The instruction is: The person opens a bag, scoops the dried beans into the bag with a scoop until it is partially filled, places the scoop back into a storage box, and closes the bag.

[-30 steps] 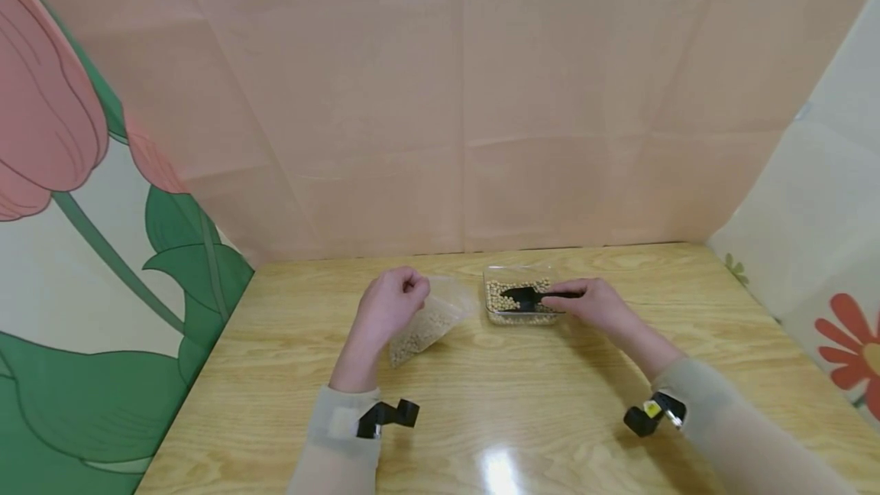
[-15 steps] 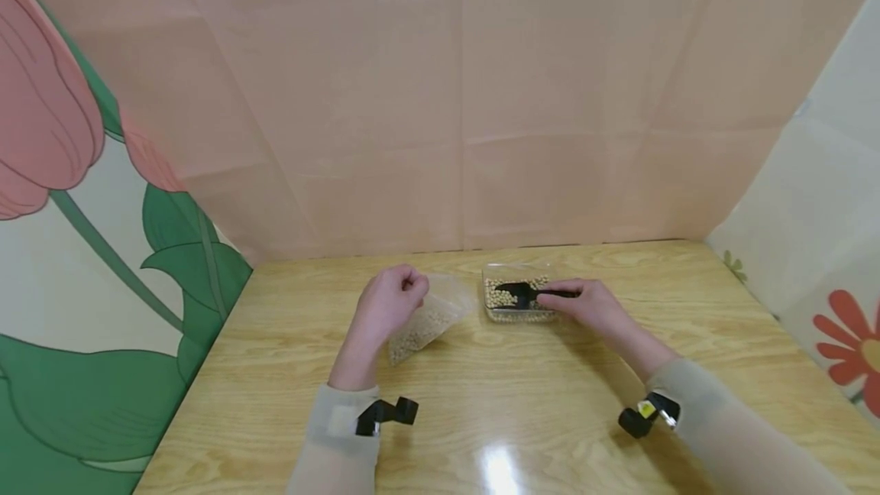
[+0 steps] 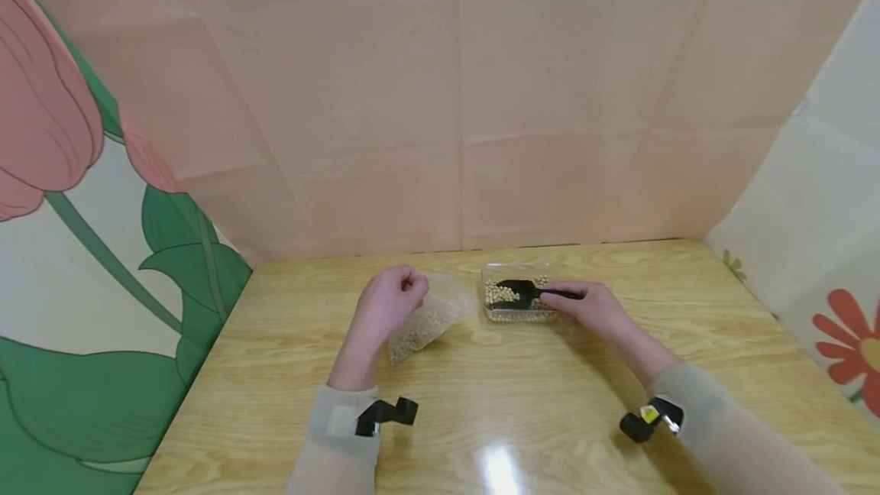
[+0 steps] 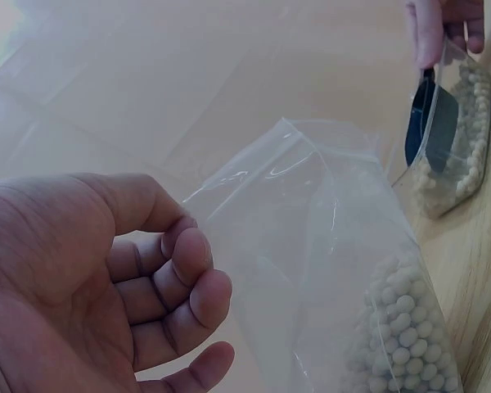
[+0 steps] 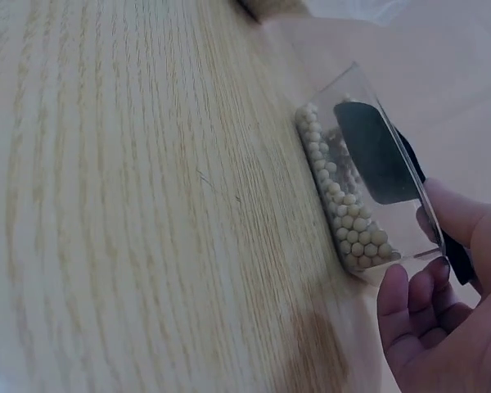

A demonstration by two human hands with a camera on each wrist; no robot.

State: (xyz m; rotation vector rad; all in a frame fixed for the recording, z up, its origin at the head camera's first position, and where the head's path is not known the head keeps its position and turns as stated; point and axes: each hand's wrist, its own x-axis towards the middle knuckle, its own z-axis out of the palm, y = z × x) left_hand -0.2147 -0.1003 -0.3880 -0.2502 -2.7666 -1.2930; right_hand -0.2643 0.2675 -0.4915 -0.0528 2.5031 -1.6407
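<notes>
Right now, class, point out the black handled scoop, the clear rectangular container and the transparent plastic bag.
Black handled scoop (image 3: 525,293), head view: its blade.
Clear rectangular container (image 5: 403,223), right wrist view: its side wall.
Transparent plastic bag (image 4: 319,241), left wrist view: its clear middle.

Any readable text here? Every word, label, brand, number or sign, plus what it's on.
No readable text in any view.
Bag: no print visible.
Box: no label visible.
Scoop: no brand visible.
Pink flower, red flower: drawings, no lettering visible.
Yellow patch by the right sleeve: too small to tell if it's marked.
</notes>
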